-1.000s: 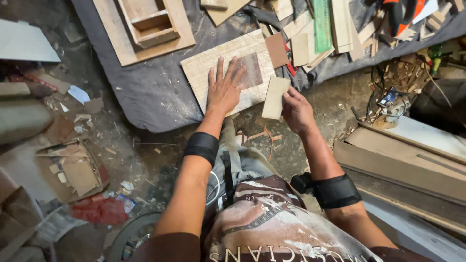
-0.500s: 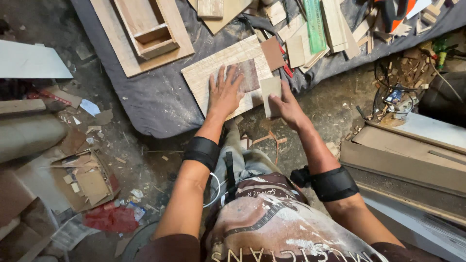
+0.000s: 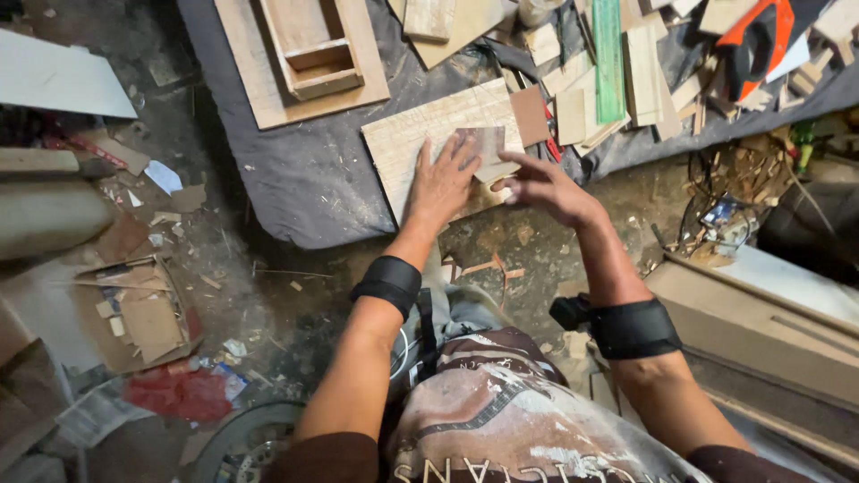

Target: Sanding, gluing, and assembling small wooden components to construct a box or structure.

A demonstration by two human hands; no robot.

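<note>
My left hand [image 3: 443, 183] lies flat, fingers spread, on a pale wooden board [image 3: 412, 134] that rests on a dark cloth [image 3: 313, 188] on the ground. My right hand [image 3: 546, 188] is beside it to the right. Its fingertips pinch the lower edge of a small flat wood piece [image 3: 486, 145] that lies on the board next to my left fingers. A brown square offcut [image 3: 530, 114] sits at the board's far right corner. Both forearms wear black wrist bands.
A wooden frame box [image 3: 309, 49] on a panel lies at the back left of the cloth. Several wood offcuts [image 3: 649, 67], a green strip [image 3: 608, 54] and an orange tool [image 3: 761, 36] lie at the back right. Long boards [image 3: 761, 331] sit right; cardboard scraps [image 3: 134, 309] left.
My right hand carried the small wood piece from beside the board up onto it and laid it flat. My left hand stayed pressed on the board.
</note>
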